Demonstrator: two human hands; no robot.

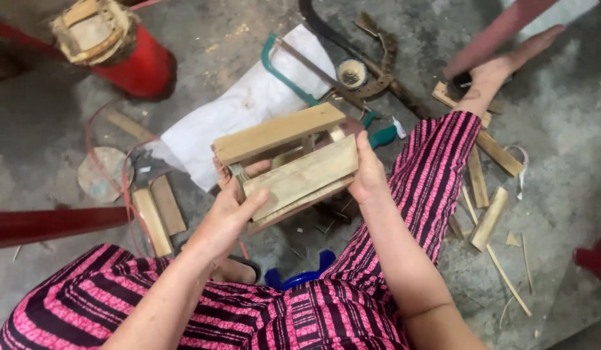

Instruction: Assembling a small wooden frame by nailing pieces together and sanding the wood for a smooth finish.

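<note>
Both my hands hold a small frame of nailed wooden planks (288, 162) above my lap. My left hand (230, 210) grips its near left end, thumb across the front plank. My right hand (367, 174) clasps the right end. The frame is tilted, its top plank slanting up to the right. I sit in a pink and black striped garment (294, 311), one leg stretched to the right with my foot (501, 65) on wood pieces.
A green-framed hacksaw (294, 68) lies on a white sheet (239, 110) on the concrete floor. Loose wood strips (488, 217) and offcuts (158, 210) lie right and left. A red cylinder (141, 65) stands upper left, a tape roll (352, 73) near a curved dark tool.
</note>
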